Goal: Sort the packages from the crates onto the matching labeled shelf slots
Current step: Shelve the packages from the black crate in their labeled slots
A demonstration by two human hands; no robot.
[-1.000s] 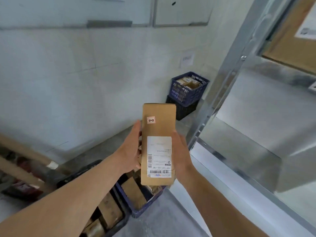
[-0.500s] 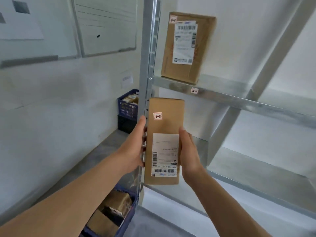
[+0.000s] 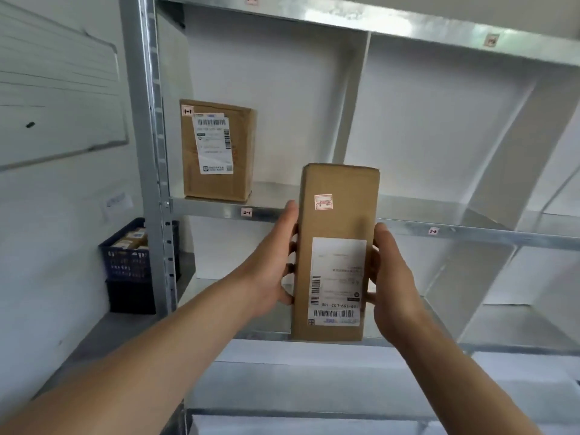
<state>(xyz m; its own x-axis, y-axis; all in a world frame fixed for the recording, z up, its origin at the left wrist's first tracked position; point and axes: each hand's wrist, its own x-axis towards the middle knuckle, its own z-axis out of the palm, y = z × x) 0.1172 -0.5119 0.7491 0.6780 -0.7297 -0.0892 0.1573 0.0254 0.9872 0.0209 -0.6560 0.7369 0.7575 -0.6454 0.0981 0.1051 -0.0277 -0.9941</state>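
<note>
- Between both hands, in front of the shelf rail (image 3: 470, 235), is one upright package (image 3: 337, 252). The left hand (image 3: 270, 262) and right hand (image 3: 392, 277) each grip a long side.
- Half a second ago it sat below that rail; now it crosses it.
- Counted: two parcels, including the carton (image 3: 216, 149) standing on the shelf, and two stacked crates (image 3: 127, 265).

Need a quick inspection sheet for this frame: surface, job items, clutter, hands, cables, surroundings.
Surface: metal shelf rack; slot tag 2-1 and slot tag 2-2 on the middle beam.
Job's things: held package, upright, sticker blurred; shelved package marked 1-1 in the upper left bay; blue crate of packages on a black crate.
Clutter: nothing seen.
Hands: left hand and right hand grip the held package's long sides.
Cables: nothing seen.
Surroundings: whiteboard and paper note on the left wall.
</note>
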